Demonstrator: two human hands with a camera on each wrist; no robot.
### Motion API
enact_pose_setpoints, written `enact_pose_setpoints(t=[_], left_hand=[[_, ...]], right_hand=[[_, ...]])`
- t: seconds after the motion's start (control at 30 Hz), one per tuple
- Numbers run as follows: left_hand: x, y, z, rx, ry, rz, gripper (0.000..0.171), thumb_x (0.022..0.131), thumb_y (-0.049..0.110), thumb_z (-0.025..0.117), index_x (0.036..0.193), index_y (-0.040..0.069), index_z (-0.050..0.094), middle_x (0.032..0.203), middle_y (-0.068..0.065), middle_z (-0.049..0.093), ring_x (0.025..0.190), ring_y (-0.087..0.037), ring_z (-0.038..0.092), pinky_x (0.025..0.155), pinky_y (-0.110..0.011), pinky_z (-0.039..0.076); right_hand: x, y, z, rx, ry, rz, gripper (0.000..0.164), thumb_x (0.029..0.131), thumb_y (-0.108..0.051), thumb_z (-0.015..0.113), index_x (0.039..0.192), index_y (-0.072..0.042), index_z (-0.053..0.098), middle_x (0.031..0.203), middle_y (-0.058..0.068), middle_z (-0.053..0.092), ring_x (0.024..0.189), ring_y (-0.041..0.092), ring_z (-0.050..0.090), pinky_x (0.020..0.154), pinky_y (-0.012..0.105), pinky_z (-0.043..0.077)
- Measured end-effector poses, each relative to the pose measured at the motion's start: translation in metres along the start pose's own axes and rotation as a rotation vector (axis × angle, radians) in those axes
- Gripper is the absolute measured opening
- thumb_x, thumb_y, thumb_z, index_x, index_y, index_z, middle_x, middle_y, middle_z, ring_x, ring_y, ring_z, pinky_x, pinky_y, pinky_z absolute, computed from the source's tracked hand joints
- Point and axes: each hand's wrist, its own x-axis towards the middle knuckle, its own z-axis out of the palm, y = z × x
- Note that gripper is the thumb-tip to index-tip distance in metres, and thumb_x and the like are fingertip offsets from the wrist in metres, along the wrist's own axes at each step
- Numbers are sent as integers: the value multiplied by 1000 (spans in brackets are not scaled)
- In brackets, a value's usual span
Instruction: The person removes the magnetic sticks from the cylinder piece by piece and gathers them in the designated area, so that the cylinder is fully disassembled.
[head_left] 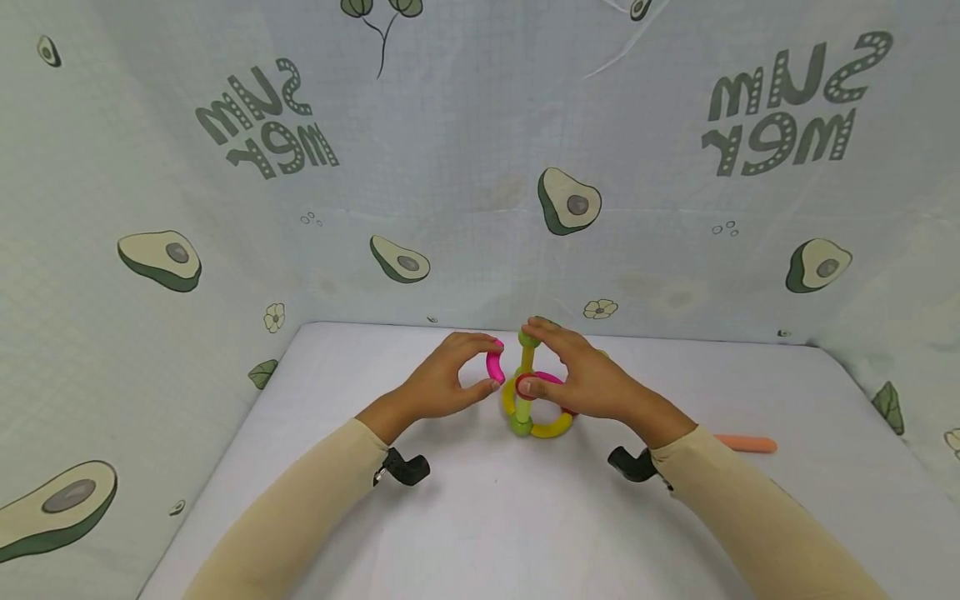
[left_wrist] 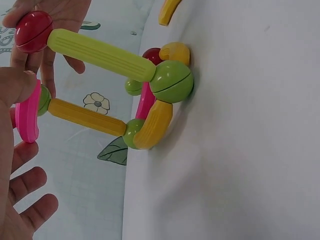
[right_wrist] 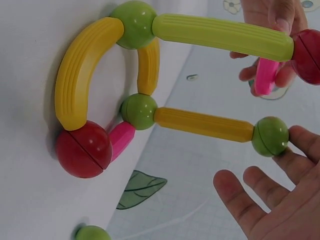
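My left hand (head_left: 438, 379) pinches a pink curved toy rod (head_left: 494, 367) between thumb and fingertips, beside the top of a ball-and-rod frame. That frame stands on the table, with yellow curved rods (right_wrist: 75, 75) and a pink one joined by balls in its base ring. Two straight rods rise from it: a lime rod (right_wrist: 222, 37) topped by a red ball (left_wrist: 33, 31), and a yellow rod (right_wrist: 202, 123) topped by a green ball (right_wrist: 270, 136). My right hand (head_left: 588, 375) holds these tops, thumb at the red ball, fingertips against the green one.
An orange rod (head_left: 746, 443) lies on the white table (head_left: 495, 525) beyond my right sleeve. Another green ball (right_wrist: 92, 233) shows at the lower edge of the right wrist view. A printed cloth (head_left: 465, 167) hangs behind the table.
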Motion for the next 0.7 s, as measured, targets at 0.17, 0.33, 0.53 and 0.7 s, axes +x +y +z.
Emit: enact_pose_setpoints(t=[0.17,0.33,0.53,0.7], left_hand=[[-12,-5,-2,-19,-24,-41,52,93,32,76,140,14,59,141,3,58,135,-16,44,113,-39,38],[-27,-12,-4,-33,-34,-72,53,92,31,79,138,15,60,141,5,58,135,-16,45,113,-38,39],[-44,-21,-6,-61,-26,-97,53,90,28,80,138,17,60,140,7,58,135,-17,45,112,-42,40],[-53,-27,-6,-64,-21,-119,54,88,25,81,138,20,60,138,10,59,133,-16,47,110,-43,42]], right_hand=[[0,0,0,15,-4,7,95,85,-67,71,161,-22,35,168,1,23,153,34,20,107,74,30],[1,-2,0,26,-8,10,95,85,-68,70,160,-22,36,168,-1,23,154,32,20,108,72,30],[1,-2,0,25,-11,17,94,85,-67,71,160,-23,35,168,-1,23,154,32,20,110,71,29],[1,-3,0,20,-10,17,93,86,-66,70,160,-23,35,168,-1,23,154,31,20,110,70,30]])
